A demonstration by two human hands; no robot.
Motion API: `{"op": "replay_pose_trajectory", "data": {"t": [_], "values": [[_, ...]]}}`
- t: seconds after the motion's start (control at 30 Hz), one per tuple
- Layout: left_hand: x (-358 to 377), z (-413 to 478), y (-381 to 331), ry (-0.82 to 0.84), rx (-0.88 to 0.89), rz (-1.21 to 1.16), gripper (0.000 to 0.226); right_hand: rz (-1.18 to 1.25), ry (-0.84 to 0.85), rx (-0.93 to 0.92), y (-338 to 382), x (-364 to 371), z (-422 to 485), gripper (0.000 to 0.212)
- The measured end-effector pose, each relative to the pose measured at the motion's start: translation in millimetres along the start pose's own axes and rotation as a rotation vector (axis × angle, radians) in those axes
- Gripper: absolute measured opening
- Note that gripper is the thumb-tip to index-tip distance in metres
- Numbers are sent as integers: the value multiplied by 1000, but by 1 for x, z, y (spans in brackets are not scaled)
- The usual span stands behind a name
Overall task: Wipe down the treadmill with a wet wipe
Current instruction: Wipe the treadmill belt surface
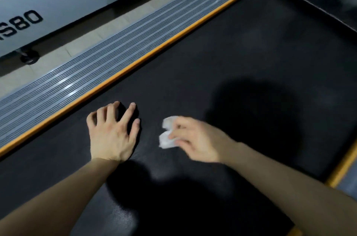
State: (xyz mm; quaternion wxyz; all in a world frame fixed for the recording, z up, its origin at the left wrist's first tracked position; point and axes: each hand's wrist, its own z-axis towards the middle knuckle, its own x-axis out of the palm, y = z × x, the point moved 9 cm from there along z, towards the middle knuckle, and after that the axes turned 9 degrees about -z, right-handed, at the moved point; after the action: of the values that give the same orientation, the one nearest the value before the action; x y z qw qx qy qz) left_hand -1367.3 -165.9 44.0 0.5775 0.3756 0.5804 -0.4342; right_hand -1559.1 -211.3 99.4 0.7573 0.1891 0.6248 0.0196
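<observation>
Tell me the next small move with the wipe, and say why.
Probably drag the wipe forward along the belt, away from the body. The right hand pinches the crumpled wipe low over the belt, the left hand rests spread on the belt beside it, seemingly as a brace, and most of the dark belt lies ahead of both hands.

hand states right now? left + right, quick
Left hand: open, fingers spread, resting on the black textured treadmill belt, holding nothing.
Right hand: fingers pinch a crumpled white wet wipe at the belt.
</observation>
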Motion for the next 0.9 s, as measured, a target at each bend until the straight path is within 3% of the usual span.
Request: {"op": "replay_pose_trajectory", "data": {"t": [0.03, 0.07, 0.1, 0.17, 0.2, 0.23, 0.3, 0.37, 0.43, 0.5, 0.53, 0.63, 0.67, 0.7, 0.73, 0.83, 0.9], "values": [[1, 2, -2, 21, 11, 33, 58, -82, -92, 44, -30, -19, -19, 23], [1, 4, -5, 48, 33, 68, 59, -174, -206, 239, -75, -45, -43, 23], [2, 6, -10, 85, 73, 107, 59, -279, -295, 563, -132, -72, -79, 21], [1, 8, -20, 139, 169, 176, 58, -338, -316, 1255, -211, -103, -173, 25], [-2, 8, -26, 136, 210, 184, 57, -316, -312, 1399, -216, -102, -201, 33], [-6, 8, -36, 119, 248, 165, 56, -377, -234, 1334, -205, -95, -199, 34], [-15, 6, -69, 71, 332, 55, 55, -382, -85, 896, -138, -64, -158, 30], [-19, 5, -121, 63, 457, -96, 55, -141, 72, 380, -34, -22, -138, 25], [-16, 6, -175, 126, 564, -228, 63, 45, 124, 168, 13, -11, -154, 24], [-10, 10, -218, 212, 609, -286, 78, -73, 21, 206, -40, -35, -180, 26], [-7, 12, -235, 255, 610, -301, 86, -162, -47, 377, -89, -55, -195, 25], [10, 12, -285, 444, 560, -296, 116, -380, -176, 1160, -234, -118, -289, 18], [15, 13, -300, 497, 531, -264, 128, -391, -217, 1333, -246, -129, -311, 21], [21, 16, -313, 542, 501, -209, 140, -390, -206, 1394, -243, -131, -316, 24], [26, 19, -323, 585, 470, -142, 150, -360, -162, 1353, -228, -126, -307, 25], [32, 29, -345, 690, 392, 26, 169, -146, -38, 884, -139, -90, -267, 15], [32, 33, -354, 716, 371, 104, 175, -70, 67, 704, -121, -81, -274, 21]]}}
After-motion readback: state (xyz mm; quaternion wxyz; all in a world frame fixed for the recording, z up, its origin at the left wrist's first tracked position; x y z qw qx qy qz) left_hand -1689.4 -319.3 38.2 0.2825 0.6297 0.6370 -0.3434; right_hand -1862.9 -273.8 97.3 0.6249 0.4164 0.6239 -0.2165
